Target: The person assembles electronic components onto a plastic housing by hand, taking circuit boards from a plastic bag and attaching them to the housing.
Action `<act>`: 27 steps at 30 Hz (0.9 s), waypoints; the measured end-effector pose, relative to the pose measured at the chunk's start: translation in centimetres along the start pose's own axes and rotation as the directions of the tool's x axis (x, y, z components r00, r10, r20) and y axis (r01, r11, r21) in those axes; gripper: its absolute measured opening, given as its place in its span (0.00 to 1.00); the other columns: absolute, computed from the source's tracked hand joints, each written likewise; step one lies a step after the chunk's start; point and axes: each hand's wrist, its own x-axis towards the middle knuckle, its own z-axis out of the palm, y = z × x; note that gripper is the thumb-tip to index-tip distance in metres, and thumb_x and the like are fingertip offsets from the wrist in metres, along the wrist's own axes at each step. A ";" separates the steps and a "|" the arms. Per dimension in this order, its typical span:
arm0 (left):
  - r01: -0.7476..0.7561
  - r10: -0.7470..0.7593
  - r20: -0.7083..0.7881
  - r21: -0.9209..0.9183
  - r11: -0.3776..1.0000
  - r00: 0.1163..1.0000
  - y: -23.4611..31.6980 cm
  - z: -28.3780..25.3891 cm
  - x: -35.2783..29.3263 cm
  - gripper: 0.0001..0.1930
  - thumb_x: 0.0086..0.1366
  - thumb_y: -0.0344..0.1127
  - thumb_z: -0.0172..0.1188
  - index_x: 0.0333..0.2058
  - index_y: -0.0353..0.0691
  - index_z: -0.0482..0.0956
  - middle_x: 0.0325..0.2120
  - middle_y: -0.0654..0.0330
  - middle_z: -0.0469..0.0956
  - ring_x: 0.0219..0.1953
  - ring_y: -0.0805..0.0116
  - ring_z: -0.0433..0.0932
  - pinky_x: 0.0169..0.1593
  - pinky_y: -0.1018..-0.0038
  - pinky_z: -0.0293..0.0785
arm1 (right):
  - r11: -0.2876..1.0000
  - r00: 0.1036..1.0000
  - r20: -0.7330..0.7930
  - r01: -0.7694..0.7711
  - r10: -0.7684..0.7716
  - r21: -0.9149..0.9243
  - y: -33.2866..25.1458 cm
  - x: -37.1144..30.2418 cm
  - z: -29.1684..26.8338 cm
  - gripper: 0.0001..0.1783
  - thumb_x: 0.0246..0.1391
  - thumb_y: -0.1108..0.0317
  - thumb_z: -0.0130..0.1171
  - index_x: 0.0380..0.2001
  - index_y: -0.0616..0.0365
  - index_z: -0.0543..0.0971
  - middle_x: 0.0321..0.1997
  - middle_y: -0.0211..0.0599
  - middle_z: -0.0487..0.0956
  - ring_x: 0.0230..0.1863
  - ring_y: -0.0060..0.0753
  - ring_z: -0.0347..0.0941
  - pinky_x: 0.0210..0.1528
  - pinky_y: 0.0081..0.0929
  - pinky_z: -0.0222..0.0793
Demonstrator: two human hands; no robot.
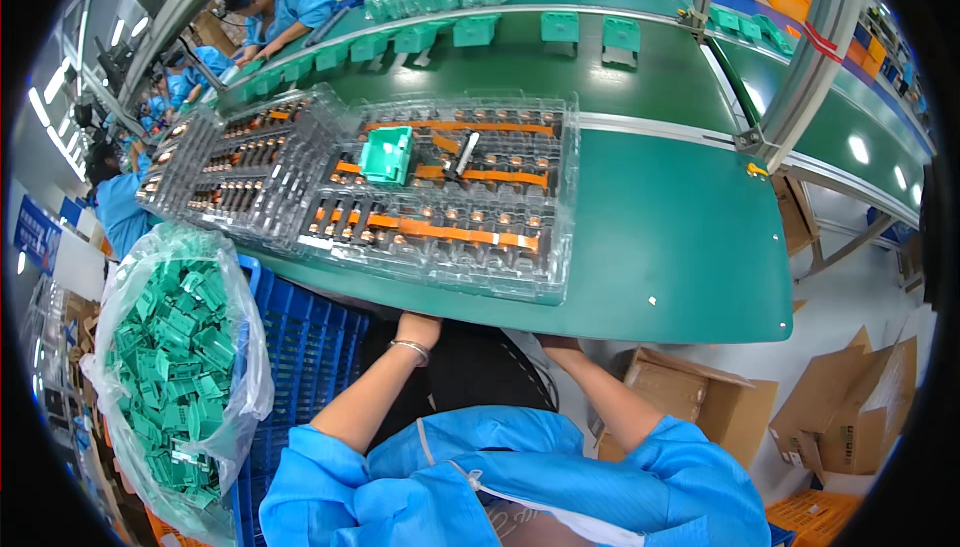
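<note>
My left hand [418,329], a bracelet on its wrist, reaches to the front edge of the green table [660,237]. My right hand [560,343] is at the same edge farther right. Both hands' fingers are hidden under the tabletop, so what they hold or touch does not show. Above them on the table lies a clear plastic tray [568,197] with rows of small dark and copper-coloured parts and orange flat strips [470,237]. A green plastic housing [386,157] sits on the tray, beside a small black-and-white part [466,155].
More clear trays [215,172] stand to the left. A bag of green housings [180,377] rests by a blue crate [300,347]. Beyond a metal rail, green housings [475,31] line the conveyor [510,57]. Co-workers [285,12] sit across. Cardboard boxes [690,397] are at lower right.
</note>
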 end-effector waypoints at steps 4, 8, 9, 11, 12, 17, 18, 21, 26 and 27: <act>0.132 -0.145 -0.038 -0.241 0.962 0.989 11.4 -3.5 -1.7 0.12 0.59 0.35 0.54 0.37 0.34 0.78 0.33 0.46 0.79 0.37 0.52 0.78 0.40 0.64 0.73 | 0.996 0.954 0.298 -0.046 0.022 0.072 -4.2 4.4 1.4 0.16 0.58 0.63 0.48 0.45 0.60 0.73 0.42 0.42 0.76 0.45 0.42 0.70 0.49 0.35 0.64; 0.347 -0.300 0.177 -0.410 0.843 0.937 10.8 -2.2 -3.3 0.13 0.58 0.33 0.55 0.40 0.35 0.77 0.36 0.47 0.79 0.40 0.55 0.78 0.46 0.68 0.71 | 0.962 0.921 0.379 -0.021 -0.087 0.272 -4.6 -2.4 -0.7 0.15 0.58 0.63 0.49 0.44 0.60 0.73 0.41 0.40 0.76 0.43 0.39 0.70 0.47 0.33 0.65; 0.334 -0.289 0.167 -0.490 0.805 0.943 9.6 -0.7 -3.4 0.13 0.58 0.33 0.55 0.40 0.35 0.77 0.36 0.48 0.79 0.40 0.57 0.78 0.46 0.69 0.71 | 0.951 0.912 0.399 -0.038 -0.092 0.306 -3.0 -5.0 -0.7 0.15 0.58 0.63 0.49 0.44 0.61 0.73 0.41 0.40 0.76 0.43 0.38 0.71 0.47 0.32 0.65; 0.332 -0.275 0.185 -0.518 0.789 0.943 10.2 -0.5 -3.1 0.12 0.58 0.32 0.55 0.40 0.36 0.78 0.35 0.51 0.80 0.40 0.59 0.78 0.46 0.70 0.71 | 0.935 0.890 0.453 -0.120 -0.047 0.333 11.7 -18.8 1.2 0.15 0.58 0.64 0.50 0.44 0.61 0.73 0.40 0.39 0.76 0.42 0.36 0.71 0.46 0.31 0.65; 0.350 -0.286 0.202 -0.553 0.756 0.937 9.8 -0.3 -3.2 0.12 0.58 0.33 0.56 0.40 0.37 0.78 0.34 0.52 0.80 0.38 0.61 0.78 0.43 0.70 0.72 | 0.927 0.866 0.499 -0.157 -0.037 0.341 20.2 -24.0 2.0 0.15 0.58 0.64 0.50 0.44 0.61 0.73 0.40 0.38 0.76 0.41 0.35 0.71 0.46 0.30 0.65; 0.310 -0.142 0.304 -0.630 0.711 0.942 10.4 7.1 -1.7 0.16 0.59 0.38 0.56 0.44 0.38 0.76 0.41 0.53 0.78 0.44 0.62 0.76 0.49 0.73 0.69 | 0.816 0.733 0.657 -0.481 0.173 0.321 19.8 -19.6 -1.2 0.14 0.58 0.64 0.51 0.44 0.61 0.73 0.38 0.36 0.76 0.39 0.31 0.71 0.44 0.27 0.66; 0.119 -0.048 0.168 -0.445 0.888 0.985 9.6 11.0 -1.1 0.16 0.61 0.40 0.55 0.43 0.37 0.77 0.41 0.55 0.78 0.45 0.64 0.75 0.50 0.73 0.68 | 0.783 0.694 0.686 -0.543 0.216 0.302 17.9 -17.9 -2.3 0.14 0.58 0.64 0.51 0.44 0.61 0.73 0.38 0.36 0.76 0.38 0.30 0.71 0.43 0.27 0.66; 0.173 -0.109 0.163 -0.451 0.875 0.981 10.8 13.1 -0.2 0.16 0.61 0.40 0.54 0.43 0.37 0.77 0.41 0.54 0.78 0.45 0.63 0.75 0.50 0.73 0.68 | 0.656 0.554 0.762 -0.718 0.336 0.233 3.2 -7.9 -6.2 0.14 0.58 0.64 0.52 0.43 0.61 0.73 0.37 0.34 0.77 0.37 0.27 0.71 0.42 0.25 0.66; 0.281 -0.240 0.147 -0.464 0.840 0.960 11.5 11.1 0.5 0.16 0.61 0.41 0.54 0.43 0.36 0.76 0.41 0.54 0.78 0.45 0.63 0.75 0.50 0.73 0.68 | 0.654 0.487 0.797 -0.739 0.357 0.158 2.8 -6.3 -7.1 0.19 0.58 0.59 0.50 0.46 0.61 0.72 0.41 0.41 0.76 0.42 0.37 0.71 0.47 0.31 0.64; 0.297 -0.260 0.144 -0.464 0.834 0.955 11.6 10.0 0.0 0.16 0.61 0.41 0.54 0.43 0.36 0.76 0.41 0.54 0.78 0.45 0.63 0.75 0.50 0.73 0.68 | 0.667 0.486 0.799 -0.731 0.354 0.149 4.7 -7.5 -7.1 0.21 0.58 0.57 0.49 0.47 0.61 0.71 0.43 0.44 0.76 0.44 0.40 0.70 0.49 0.33 0.63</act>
